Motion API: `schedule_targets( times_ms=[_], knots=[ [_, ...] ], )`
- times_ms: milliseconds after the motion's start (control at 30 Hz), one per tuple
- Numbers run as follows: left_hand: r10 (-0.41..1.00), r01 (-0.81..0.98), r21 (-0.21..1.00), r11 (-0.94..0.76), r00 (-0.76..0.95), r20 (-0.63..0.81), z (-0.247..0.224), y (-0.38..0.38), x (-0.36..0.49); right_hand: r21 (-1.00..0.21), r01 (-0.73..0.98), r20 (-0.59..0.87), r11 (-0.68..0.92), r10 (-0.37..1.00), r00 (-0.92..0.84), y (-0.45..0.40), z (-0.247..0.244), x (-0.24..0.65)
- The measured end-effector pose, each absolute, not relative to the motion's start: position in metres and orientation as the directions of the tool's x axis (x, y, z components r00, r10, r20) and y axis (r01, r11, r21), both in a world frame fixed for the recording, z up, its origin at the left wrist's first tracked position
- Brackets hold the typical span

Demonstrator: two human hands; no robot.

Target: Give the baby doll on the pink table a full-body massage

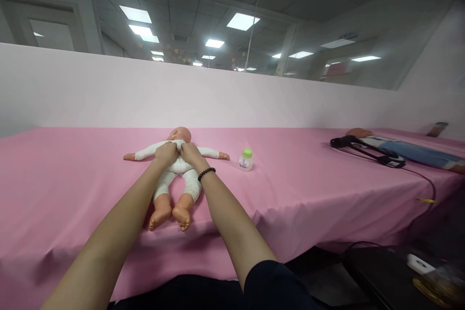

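The doll lies on its back on the pink cloth, its long axis running straight out from the person, with feet toward the body and head away, arms spread sideways. Both hands are at its chest, side by side and nearly touching. The left hand and the right hand each close narrowly on the neckline of the white bodysuit, though the fingertips are partly hidden, so the exact grip is hard to tell. Neither hand is clearly nearer the doll; the forearms flank its legs. A bracelet circles the right wrist. The bottle stands just right of the doll's outstretched hand. Well right of the doll lie a second doll and a black strap.
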State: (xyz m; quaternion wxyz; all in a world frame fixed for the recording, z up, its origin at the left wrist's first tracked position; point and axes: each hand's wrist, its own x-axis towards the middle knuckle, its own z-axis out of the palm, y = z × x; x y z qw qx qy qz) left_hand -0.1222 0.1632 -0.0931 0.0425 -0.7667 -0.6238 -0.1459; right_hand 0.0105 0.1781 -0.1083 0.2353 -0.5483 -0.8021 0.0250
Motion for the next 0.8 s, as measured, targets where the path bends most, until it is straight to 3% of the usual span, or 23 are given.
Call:
schedule_targets(
  times_ms=[133, 267, 467, 633, 800],
  knots=[
    [0.91, 0.966, 0.183, -0.183, 0.096, 0.403, -0.095, 0.158, -0.126, -0.281, 0.866, 0.436, 0.413, 0.859, -0.268, 0.175, -0.11, 0.013],
    [0.921, 0.962, 0.234, -0.141, 0.041, 0.388, -0.095, 0.161, -0.13, -0.31, 0.895, 0.38, 0.321, 0.905, -0.194, 0.174, -0.11, 0.013],
    [0.954, 0.982, 0.164, -0.096, 0.044, 0.297, -0.091, 0.172, -0.123, -0.179, 0.94, 0.34, 0.29, 0.915, -0.218, 0.178, -0.109, 0.006],
    [0.938, 0.986, 0.129, -0.107, 0.058, 0.34, -0.095, 0.169, -0.119, -0.171, 0.942, 0.338, 0.288, 0.915, -0.219, 0.177, -0.11, 0.004],
    [0.879, 0.958, 0.117, -0.261, 0.186, 0.439, -0.098, 0.168, -0.124, -0.219, 0.933, 0.395, 0.287, 0.9, -0.185, 0.172, -0.109, 0.007]
  ],
)
